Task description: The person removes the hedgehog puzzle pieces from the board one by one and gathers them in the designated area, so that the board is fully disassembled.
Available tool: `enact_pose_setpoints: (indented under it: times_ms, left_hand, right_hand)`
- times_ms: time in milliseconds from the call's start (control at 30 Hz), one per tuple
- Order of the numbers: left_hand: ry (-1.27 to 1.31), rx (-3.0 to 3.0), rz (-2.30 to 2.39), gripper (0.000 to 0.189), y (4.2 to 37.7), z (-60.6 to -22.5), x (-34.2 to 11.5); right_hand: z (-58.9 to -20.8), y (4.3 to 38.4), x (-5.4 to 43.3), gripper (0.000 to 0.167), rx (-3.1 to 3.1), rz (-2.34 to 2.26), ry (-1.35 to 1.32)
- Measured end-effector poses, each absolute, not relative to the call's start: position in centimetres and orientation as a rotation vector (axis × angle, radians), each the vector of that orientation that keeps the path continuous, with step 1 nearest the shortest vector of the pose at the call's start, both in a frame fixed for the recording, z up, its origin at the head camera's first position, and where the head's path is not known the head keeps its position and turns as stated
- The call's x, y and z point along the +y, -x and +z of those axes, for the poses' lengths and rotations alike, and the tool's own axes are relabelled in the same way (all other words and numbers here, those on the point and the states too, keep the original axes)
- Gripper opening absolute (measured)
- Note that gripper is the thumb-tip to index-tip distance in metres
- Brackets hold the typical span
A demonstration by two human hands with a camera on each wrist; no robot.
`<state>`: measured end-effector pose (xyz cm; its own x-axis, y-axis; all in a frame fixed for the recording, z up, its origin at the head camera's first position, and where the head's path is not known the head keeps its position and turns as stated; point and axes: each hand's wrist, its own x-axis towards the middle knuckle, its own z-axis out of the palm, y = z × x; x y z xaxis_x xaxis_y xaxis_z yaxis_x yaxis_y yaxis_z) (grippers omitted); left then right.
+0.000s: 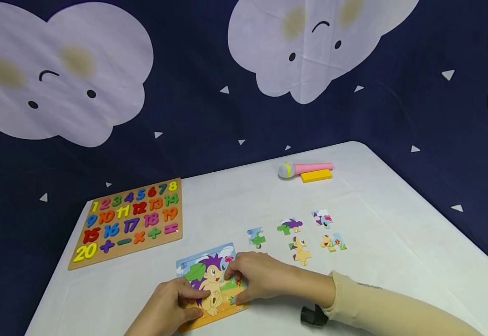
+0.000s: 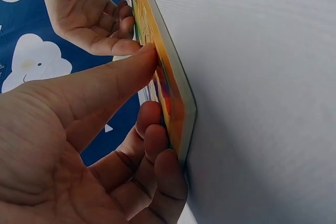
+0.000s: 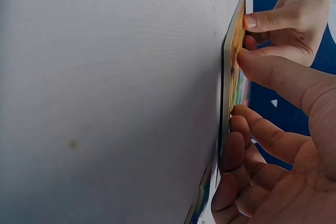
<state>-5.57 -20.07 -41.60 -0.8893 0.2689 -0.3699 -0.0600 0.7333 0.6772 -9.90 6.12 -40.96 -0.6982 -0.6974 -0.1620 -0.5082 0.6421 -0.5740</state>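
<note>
A jigsaw puzzle (image 1: 214, 280) of a purple-spined hedgehog lies flat in its board near the table's front. My left hand (image 1: 168, 303) rests on its lower left part, thumb and fingertips touching the picture. Across the right side, my right hand (image 1: 261, 276) touches the picture with its thumb (image 3: 257, 61) and fingers. Both wrist views show the board (image 2: 176, 90) edge-on against the table. Part of the picture's right side is hidden under the right hand. To the right lie several loose puzzle pieces, among them a hedgehog body piece (image 1: 300, 250) and a purple-and-green piece (image 1: 290, 226).
A wooden number board (image 1: 143, 242) with colourful numerals stands flat at the left. At the back are a pink toy microphone (image 1: 313, 167) and a yellow block (image 1: 316, 176). A black object (image 1: 313, 316) sits by the right sleeve. A dark blue cloud-print cloth (image 1: 193, 116) hangs behind the table.
</note>
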Motion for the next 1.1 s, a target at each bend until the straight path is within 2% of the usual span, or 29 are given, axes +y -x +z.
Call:
enact_pose_setpoints:
  times_ms: [1100]
  left_hand:
    - [-0.142, 2.5, 0.98, 0.031, 5.78, -41.66, -19.93]
  right_hand:
    - [-41.09, 9.88, 5.31, 0.038, 2.505, -0.712, 0.989]
